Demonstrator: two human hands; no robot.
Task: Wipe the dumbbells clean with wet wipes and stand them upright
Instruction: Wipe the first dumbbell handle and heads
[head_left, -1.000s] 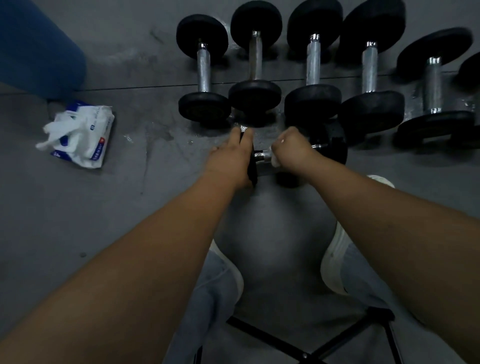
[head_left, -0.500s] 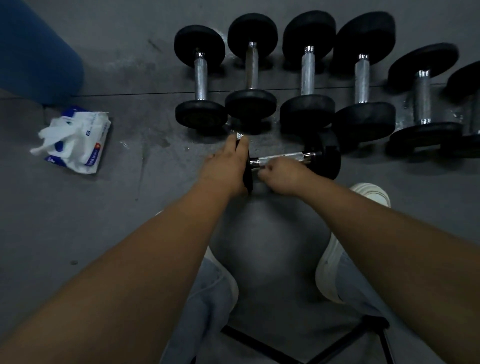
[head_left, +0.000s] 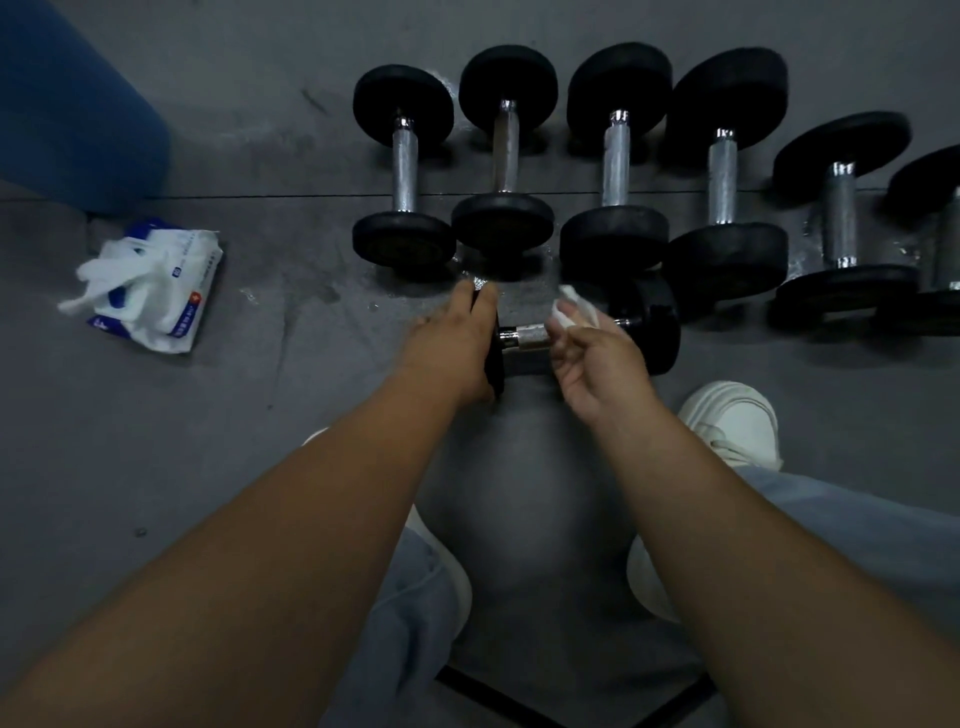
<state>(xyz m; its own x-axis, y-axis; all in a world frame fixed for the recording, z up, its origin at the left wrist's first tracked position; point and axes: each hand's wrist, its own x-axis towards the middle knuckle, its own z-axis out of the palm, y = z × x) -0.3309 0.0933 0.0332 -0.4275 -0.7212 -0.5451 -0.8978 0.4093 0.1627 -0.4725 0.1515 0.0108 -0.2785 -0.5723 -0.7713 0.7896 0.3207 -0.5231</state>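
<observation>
A small dumbbell with black heads and a chrome handle lies on its side on the grey floor in front of me. My left hand grips its left head, fingers curled over the top edge. My right hand hovers over the handle's right part and pinches a white wet wipe between its fingers. The dumbbell's right head shows behind that hand. Beyond it, several larger dumbbells lie in a row.
An open pack of wet wipes lies on the floor at the left. A blue object fills the top left corner. My white shoes and grey trouser legs sit below my arms, with a black frame at the bottom.
My right hand has lifted off the handle and turned palm-up, so the wipe now shows between its fingers. My left hand stays on the left head.
</observation>
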